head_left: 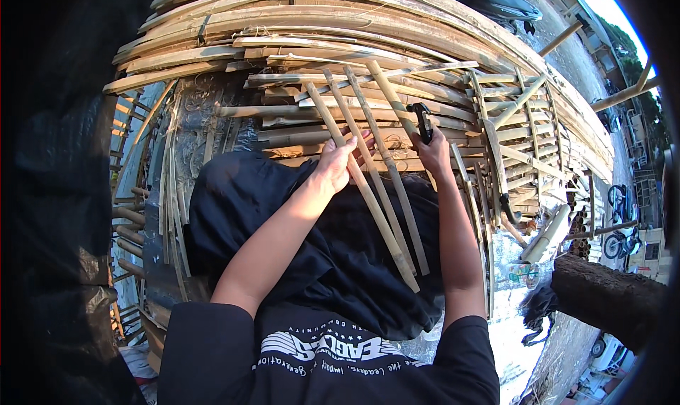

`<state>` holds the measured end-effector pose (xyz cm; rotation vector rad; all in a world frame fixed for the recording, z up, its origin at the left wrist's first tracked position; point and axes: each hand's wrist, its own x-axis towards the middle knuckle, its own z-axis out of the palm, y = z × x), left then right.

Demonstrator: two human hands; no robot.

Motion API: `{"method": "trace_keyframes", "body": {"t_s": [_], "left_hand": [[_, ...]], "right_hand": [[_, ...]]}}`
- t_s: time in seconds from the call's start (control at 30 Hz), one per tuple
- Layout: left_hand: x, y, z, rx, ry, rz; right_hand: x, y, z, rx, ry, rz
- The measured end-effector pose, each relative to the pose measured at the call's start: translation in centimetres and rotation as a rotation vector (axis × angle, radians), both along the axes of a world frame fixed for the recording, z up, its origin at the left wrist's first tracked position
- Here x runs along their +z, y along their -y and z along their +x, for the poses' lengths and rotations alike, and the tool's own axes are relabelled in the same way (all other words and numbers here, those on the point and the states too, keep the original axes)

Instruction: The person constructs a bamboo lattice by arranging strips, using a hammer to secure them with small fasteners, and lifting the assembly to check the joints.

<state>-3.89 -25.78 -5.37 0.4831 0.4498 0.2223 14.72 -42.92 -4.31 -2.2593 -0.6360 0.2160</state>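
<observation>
My left hand (336, 163) is closed round a split bamboo strip (375, 208), its thumb lying over it and its fingers reaching under the one beside it. Two more bamboo strips (391, 166) fan out next to it, their lower ends over my dark-clothed lap. My right hand (433, 152) grips a short black tool (423, 120) with a crosswise head, somewhat like a small hammer; most of its handle is hidden in the fingers. A wider bamboo strip (388, 88) slants from the far side down to my right hand; whether that hand also holds it I cannot tell.
Long bundled bamboo slats (297, 12) arch across the far side. Shorter slats (283, 120) lie stacked before me. On the right stand a bamboo lattice (520, 122), a thick bamboo piece (549, 234) and a dark post (602, 299). Thin strips (172, 192) lie at left.
</observation>
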Motion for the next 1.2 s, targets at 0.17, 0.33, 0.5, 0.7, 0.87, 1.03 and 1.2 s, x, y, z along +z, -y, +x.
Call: {"method": "trace_keyframes", "body": {"t_s": [0.17, 0.33, 0.5, 0.7, 0.87, 1.03, 1.2], "left_hand": [[5.8, -0.1, 1.0, -0.002, 0.164, 0.077], [12.9, -2.0, 3.0, -0.065, 0.359, 0.242], [20.1, -5.0, 4.5, -0.039, 0.470, 0.518], [26.0, -9.4, 4.3, 0.068, 0.538, 0.747], [29.5, -12.6, 3.5, 0.105, 0.585, 0.965], [30.8, -13.0, 1.8, 0.102, 0.577, 1.156], [28.7, -12.1, 0.9, 0.039, 0.462, 1.121]], "right_hand": [[4.6, 0.6, 1.5, 0.008, 0.018, 0.148], [13.1, 0.5, 3.9, 0.012, 0.164, 0.303], [23.7, -1.1, 3.6, -0.050, 0.332, 0.335], [29.7, -4.1, -0.4, -0.022, 0.329, 0.548], [29.8, -7.0, -1.6, 0.022, 0.426, 0.819], [28.1, -8.6, -3.6, -0.053, 0.462, 0.864], [25.4, -9.2, -6.5, -0.034, 0.366, 0.933]]}}
